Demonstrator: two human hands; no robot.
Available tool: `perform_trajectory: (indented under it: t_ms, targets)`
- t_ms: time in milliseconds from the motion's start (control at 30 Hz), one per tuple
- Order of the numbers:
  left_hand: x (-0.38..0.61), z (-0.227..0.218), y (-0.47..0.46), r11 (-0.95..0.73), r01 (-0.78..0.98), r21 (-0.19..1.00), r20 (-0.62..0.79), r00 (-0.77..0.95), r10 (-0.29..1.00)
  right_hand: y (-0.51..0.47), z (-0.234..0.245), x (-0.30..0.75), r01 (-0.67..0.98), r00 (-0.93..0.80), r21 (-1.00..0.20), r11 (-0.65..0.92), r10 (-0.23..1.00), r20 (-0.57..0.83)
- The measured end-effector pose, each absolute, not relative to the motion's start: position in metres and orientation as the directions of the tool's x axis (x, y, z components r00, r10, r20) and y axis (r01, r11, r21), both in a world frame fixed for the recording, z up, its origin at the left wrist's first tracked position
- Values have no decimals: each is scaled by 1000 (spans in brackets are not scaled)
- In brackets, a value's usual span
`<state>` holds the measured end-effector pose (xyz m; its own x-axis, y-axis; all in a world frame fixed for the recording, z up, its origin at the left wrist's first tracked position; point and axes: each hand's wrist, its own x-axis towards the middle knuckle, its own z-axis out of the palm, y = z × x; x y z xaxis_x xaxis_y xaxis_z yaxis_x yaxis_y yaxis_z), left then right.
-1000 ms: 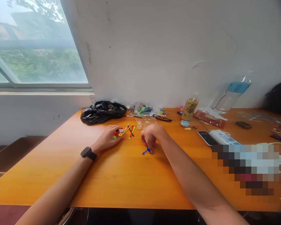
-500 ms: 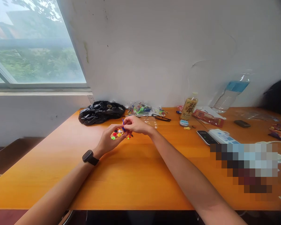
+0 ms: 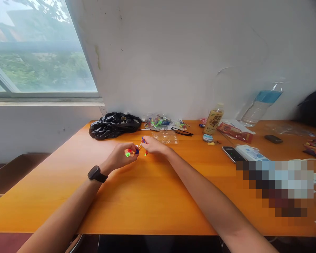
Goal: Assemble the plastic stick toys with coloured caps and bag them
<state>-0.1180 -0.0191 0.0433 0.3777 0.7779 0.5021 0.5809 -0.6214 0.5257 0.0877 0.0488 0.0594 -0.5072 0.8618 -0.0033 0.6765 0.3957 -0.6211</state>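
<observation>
My left hand (image 3: 121, 155), with a black watch (image 3: 97, 173) on its wrist, has thumb and fingertips closed on a small dark-blue piece (image 3: 137, 151). Beneath its curved fingers lie small bright plastic pieces, among them a red piece (image 3: 129, 150) and a green piece (image 3: 127, 154), partly covered by the hand. Just to the right, my right hand (image 3: 153, 145) pinches a thin stick with a blue end (image 3: 143, 140); its lower part points down toward the blue piece. A small red and green piece (image 3: 145, 153) rests on the table below the right fingers.
A black plastic bag (image 3: 113, 127) and clear packets of colourful parts (image 3: 158, 122) lie along the wall. Nearby are a flat clear wrapper (image 3: 164, 137) and glasses (image 3: 183, 133). At right stand a tea bottle (image 3: 213, 119), a round tin (image 3: 207, 137), a phone-like device (image 3: 232, 154) and a large water bottle (image 3: 262, 105).
My hands have come apart slightly: the left has shifted left and down, the right a little down and to the right. The blue piece now shows at the left fingertips.
</observation>
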Motion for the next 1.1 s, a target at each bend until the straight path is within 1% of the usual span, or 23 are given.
perform_trajectory:
  t_ms: [100, 167, 267, 400, 467, 533, 633, 700, 900, 1000, 1100]
  targets:
    - [-126, 45, -14, -618, 649, 444, 385, 485, 785, 55, 52, 91, 728, -460, -576, 371, 888, -11]
    - [-132, 46, -11, -630, 661, 408, 340, 530, 777, 54, 51, 91, 755, -437, -542, 369, 899, 3]
    - [-138, 48, -7, -662, 640, 390, 349, 563, 749, 46, 50, 88, 780, -424, -491, 388, 905, 41]
    - [-137, 46, -8, -671, 625, 399, 396, 542, 741, 33, 45, 83, 791, -503, -360, 495, 861, 78]
    - [-135, 40, -7, -662, 632, 404, 387, 537, 749, 31, 43, 83, 789, -534, -308, 532, 841, 85]
    - [-134, 32, -5, -646, 654, 395, 348, 544, 764, 32, 42, 85, 780, -534, -332, 531, 841, 88]
    - [-135, 20, 1, -622, 691, 368, 278, 557, 783, 37, 43, 88, 751, -528, -421, 508, 846, 79]
    - [-137, 14, 5, -617, 702, 356, 260, 560, 787, 39, 44, 87, 733, -540, -457, 504, 840, 60]
    - [-135, 14, 7, -631, 668, 394, 287, 563, 775, 41, 44, 79, 635, -633, -555, 537, 774, 24]
    - [-133, 18, 5, -628, 652, 426, 295, 556, 777, 44, 44, 80, 603, -602, -631, 488, 798, 42]
    - [-131, 19, 3, -624, 644, 442, 295, 553, 779, 47, 43, 79, 602, -557, -672, 431, 830, 33]
